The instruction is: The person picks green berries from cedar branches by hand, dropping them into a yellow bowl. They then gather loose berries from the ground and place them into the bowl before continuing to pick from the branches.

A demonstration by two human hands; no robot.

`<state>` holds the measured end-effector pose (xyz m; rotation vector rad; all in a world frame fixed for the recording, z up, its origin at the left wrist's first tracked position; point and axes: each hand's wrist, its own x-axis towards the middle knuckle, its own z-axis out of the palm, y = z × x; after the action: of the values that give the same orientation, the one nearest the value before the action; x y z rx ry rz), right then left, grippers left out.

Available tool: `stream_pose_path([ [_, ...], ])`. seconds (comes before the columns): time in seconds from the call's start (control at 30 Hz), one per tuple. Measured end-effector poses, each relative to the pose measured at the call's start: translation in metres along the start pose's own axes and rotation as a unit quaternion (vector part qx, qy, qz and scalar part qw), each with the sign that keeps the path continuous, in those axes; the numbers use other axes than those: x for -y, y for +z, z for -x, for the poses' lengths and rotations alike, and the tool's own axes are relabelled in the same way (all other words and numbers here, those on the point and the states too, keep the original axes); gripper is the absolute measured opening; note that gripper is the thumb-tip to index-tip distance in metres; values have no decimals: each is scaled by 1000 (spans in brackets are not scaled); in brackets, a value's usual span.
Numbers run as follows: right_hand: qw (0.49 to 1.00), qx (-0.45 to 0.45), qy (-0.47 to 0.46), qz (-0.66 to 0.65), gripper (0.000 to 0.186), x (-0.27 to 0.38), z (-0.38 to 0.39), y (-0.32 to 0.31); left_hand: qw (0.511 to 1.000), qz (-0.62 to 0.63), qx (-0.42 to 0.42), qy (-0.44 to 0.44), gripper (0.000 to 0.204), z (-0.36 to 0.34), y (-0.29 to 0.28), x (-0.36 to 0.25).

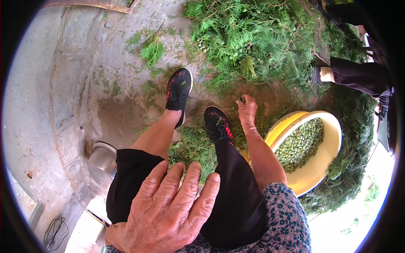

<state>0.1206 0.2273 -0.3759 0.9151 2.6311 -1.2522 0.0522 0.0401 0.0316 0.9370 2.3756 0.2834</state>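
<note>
My right hand [248, 110] reaches down to the ground beyond my right shoe. Its fingers are curled together with a small dark thing at the tips, too small to name. Just past it lies a large heap of green, feathery evergreen branches [249, 46], with some small round cones among them. Beside my right forearm a yellow basin [335, 135] holds many small green cones [300, 145]. My left hand [173, 206] hovers over my lap close to the camera, back up, fingers spread and holding nothing.
My black and red shoes [179, 86] stand on the ground among scattered clippings. A loose sprig [152, 51] lies beyond them. At left are a metal pot [102, 162] and a coiled cable [55, 232]. Another person's dark trouser leg [358, 76] extends in from the right.
</note>
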Motion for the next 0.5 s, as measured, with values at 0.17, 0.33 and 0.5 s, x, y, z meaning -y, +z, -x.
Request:
stream_pose_path([
  [0.17,999,-23,4,-22,22,0,-6,-7,1000,-3,7,12,43,1,2,3],
  [0.33,938,44,157,-307,14,-2,9,-22,1000,-6,12,9,44,1,-2,1],
  [0.5,990,52,19,-132,21,-9,33,-17,1000,-6,3,12,44,0,0,1],
])
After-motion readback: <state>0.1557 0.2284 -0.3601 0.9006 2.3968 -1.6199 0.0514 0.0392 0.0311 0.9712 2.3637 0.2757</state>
